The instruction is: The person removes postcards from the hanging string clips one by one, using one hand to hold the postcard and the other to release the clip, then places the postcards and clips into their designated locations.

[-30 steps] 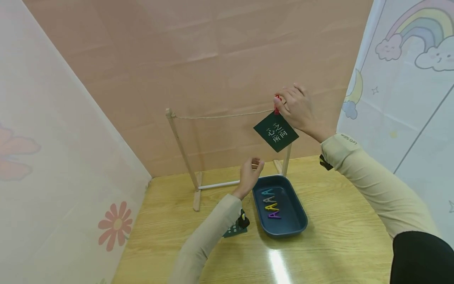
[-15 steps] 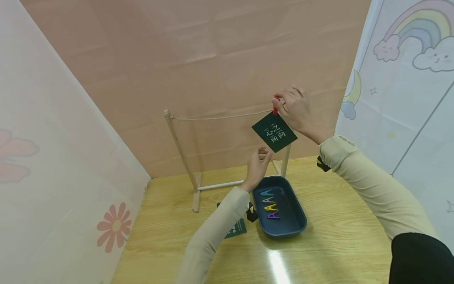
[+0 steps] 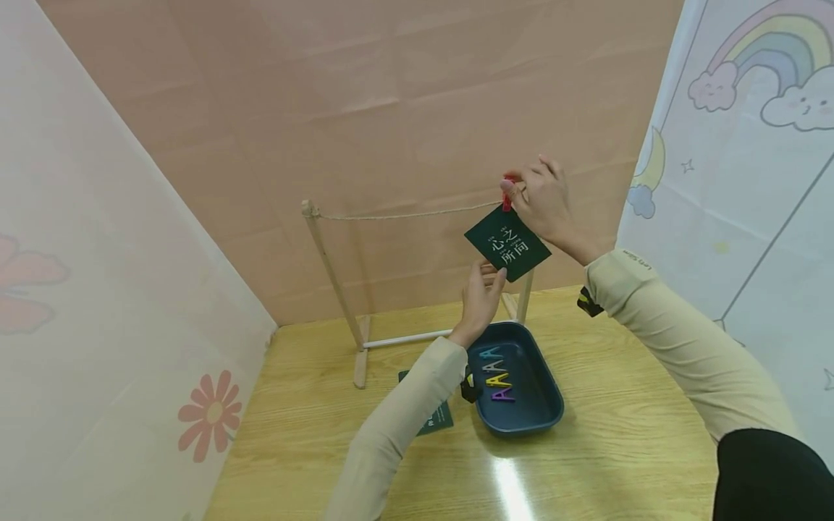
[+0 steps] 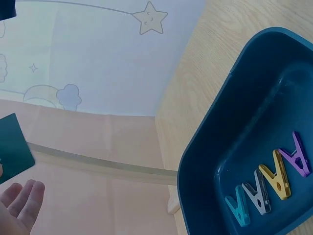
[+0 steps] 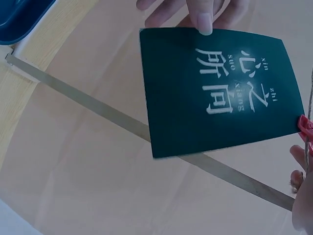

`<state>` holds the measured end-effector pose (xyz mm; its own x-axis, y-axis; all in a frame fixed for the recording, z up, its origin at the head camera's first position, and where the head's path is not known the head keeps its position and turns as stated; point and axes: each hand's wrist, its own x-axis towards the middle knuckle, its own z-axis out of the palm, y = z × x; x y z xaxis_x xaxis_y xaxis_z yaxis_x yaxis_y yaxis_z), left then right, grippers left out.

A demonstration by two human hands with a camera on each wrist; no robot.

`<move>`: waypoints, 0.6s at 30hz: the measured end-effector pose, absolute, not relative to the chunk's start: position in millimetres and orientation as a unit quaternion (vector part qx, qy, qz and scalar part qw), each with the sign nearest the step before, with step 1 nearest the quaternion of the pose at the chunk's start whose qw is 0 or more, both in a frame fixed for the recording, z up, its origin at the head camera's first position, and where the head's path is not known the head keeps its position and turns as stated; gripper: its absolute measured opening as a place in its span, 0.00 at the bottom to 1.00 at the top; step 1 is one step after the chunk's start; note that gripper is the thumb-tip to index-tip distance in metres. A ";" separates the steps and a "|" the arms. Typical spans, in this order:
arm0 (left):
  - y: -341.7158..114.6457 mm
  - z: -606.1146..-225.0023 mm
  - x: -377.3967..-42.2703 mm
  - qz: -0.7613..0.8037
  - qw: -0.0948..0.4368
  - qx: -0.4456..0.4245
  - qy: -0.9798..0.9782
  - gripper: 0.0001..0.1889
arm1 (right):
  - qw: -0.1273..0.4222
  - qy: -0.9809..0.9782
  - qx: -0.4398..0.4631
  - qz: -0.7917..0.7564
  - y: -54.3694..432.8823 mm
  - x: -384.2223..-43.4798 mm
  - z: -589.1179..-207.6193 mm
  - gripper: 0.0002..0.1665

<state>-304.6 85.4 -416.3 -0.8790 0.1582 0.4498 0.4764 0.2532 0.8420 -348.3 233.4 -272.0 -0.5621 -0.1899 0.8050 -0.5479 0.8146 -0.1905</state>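
A dark green card (image 3: 507, 242) with white characters hangs by one corner from the cord, tilted like a diamond. My right hand (image 3: 546, 201) pinches a red clothespin (image 3: 506, 197) at that top corner, where the twine cord (image 3: 410, 215) meets it. From below, my left hand (image 3: 481, 300) holds the card's lower left edge. In the right wrist view the left thumb (image 5: 204, 22) lies over the front of the card (image 5: 220, 93), its other fingers behind. Only a corner of the card (image 4: 14, 147) shows in the left wrist view.
A wooden frame (image 3: 334, 278) carries the cord. Below stands a dark blue tray (image 3: 537, 405) with several clothespins in it: teal, grey, yellow (image 4: 276, 176) and purple (image 4: 297, 155). Another green card (image 3: 438, 421) lies on the wooden table (image 3: 300, 434), partly under the left sleeve.
My left hand has risen to the right from over the tray's edge and taken hold of the hanging card's lower edge. The right hand stays on the red clothespin.
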 end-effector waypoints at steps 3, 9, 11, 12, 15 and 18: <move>86.9 -414.1 -304.5 -0.577 0.144 -0.205 -0.777 0.18 | 0.420 -0.853 0.217 0.222 232.9 -347.5 -272.6 0.19; 88.8 -412.0 -304.1 -0.588 0.150 -0.201 -0.769 0.16 | 0.417 -0.849 0.215 0.243 232.3 -346.1 -272.6 0.20; 89.5 -412.3 -304.8 -0.595 0.158 -0.200 -0.762 0.15 | 0.414 -0.849 0.215 0.249 231.8 -345.7 -272.0 0.20; 89.9 -412.5 -305.3 -0.599 0.162 -0.199 -0.759 0.14 | 0.411 -0.849 0.215 0.253 231.5 -345.5 -271.7 0.20; 90.5 -412.9 -306.7 -0.612 0.170 -0.198 -0.747 0.11 | 0.403 -0.850 0.214 0.262 231.1 -344.7 -271.4 0.22; 90.5 -412.5 -307.1 -0.622 0.172 -0.199 -0.738 0.08 | 0.391 -0.854 0.216 0.268 231.3 -344.0 -270.9 0.27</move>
<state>-307.1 90.5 -412.5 -0.8613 0.0803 0.5017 0.5080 0.1478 0.8486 -344.0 231.3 -270.9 -0.6015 -0.1585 0.7830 -0.5778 0.7632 -0.2894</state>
